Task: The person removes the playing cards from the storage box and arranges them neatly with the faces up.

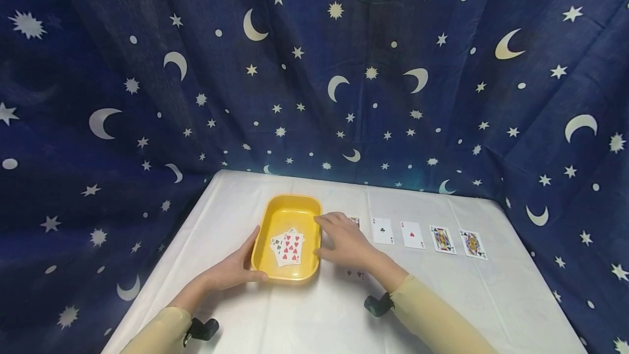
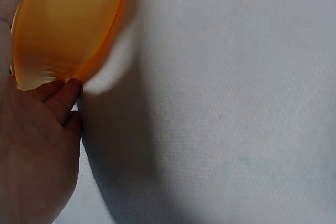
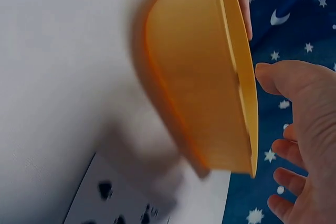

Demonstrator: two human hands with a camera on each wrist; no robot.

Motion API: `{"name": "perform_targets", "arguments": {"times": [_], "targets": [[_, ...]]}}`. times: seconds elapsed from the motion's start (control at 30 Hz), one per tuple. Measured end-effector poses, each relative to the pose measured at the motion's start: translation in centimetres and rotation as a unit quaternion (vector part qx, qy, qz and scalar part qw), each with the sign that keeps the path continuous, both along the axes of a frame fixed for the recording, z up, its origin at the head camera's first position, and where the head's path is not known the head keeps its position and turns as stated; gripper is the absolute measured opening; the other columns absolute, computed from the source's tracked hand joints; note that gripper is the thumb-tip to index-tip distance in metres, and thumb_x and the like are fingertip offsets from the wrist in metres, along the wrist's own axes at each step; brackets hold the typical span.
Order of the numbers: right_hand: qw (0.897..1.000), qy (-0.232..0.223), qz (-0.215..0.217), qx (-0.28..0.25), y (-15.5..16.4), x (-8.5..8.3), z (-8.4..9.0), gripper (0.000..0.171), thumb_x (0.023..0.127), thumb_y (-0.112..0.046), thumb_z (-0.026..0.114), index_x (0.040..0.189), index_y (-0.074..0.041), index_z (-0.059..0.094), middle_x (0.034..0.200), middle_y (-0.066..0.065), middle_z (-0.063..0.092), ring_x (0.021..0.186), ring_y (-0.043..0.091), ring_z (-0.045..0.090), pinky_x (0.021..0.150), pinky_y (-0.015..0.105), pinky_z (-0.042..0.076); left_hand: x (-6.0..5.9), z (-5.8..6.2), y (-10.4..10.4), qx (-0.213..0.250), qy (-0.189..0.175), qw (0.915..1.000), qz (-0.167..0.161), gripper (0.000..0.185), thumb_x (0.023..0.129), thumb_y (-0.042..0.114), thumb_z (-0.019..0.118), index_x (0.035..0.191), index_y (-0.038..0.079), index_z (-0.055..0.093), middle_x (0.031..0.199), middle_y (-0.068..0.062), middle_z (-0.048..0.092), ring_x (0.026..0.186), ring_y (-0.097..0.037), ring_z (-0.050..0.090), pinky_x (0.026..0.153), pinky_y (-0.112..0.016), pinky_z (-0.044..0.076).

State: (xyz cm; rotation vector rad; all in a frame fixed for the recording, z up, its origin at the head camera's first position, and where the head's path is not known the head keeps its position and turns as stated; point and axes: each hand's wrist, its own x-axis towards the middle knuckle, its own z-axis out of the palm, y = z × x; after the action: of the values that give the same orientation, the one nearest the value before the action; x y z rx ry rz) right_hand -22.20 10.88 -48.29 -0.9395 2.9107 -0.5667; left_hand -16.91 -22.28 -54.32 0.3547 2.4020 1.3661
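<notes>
Centrally on a table draped in a white, finely woven cloth (image 1: 314, 321): a shallow yellow plastic tray (image 1: 287, 217), oblong with rounded corners and smooth glossy walls. Inside, a small fanned pile of playing cards (image 1: 287, 247), face up, topmost a red heart card. Left hand (image 1: 235, 269) cupped against the tray's near-left wall, thumb along the near rim and fingers loosely together up the side; from the left wrist view, fingertips (image 2: 62, 90) pressed to the underside edge of the wall. Right hand (image 1: 344, 239) flat and relaxed just beside the tray's right wall, fingers slightly spread, touching or nearly touching the rim; contact cannot be told for sure. Partly hidden under that hand, one face-up card (image 1: 355, 220) beyond the fingers and another (image 1: 356, 274) by the wrist, the latter dark-pipped in the right wrist view.

Further right, a neat row of four flat, thin, glossy cards (image 1: 426, 236): a club ace, a heart ace, two court cards. Behind, a dark blue cloth backdrop (image 1: 314, 70) printed with pale moons and stars, hanging in soft folds.

Best handled, judging from this: steady pressure from both sides, tray kept level so the slick cards stay put, loose cards slid on the cloth rather than pried.
</notes>
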Motion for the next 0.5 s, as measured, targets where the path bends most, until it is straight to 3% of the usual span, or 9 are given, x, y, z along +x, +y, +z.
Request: {"name": "perform_targets", "arguments": {"times": [0.5], "targets": [[0.999,0.004,0.052,0.011,-4.0,0.0,-0.6,0.078,0.085,-0.043,0.079,0.15,-0.01,0.052,0.143,0.004,0.056,0.132,0.022,0.045,0.115,0.039,0.036,0.0,-0.1,0.0,-0.007,0.004,1.0,0.0,0.127,0.08,0.045,0.087,0.166,0.026,-0.004,0.172,-0.004,-0.002,0.157,-0.028,0.003,0.123,-0.057,0.011]]}}
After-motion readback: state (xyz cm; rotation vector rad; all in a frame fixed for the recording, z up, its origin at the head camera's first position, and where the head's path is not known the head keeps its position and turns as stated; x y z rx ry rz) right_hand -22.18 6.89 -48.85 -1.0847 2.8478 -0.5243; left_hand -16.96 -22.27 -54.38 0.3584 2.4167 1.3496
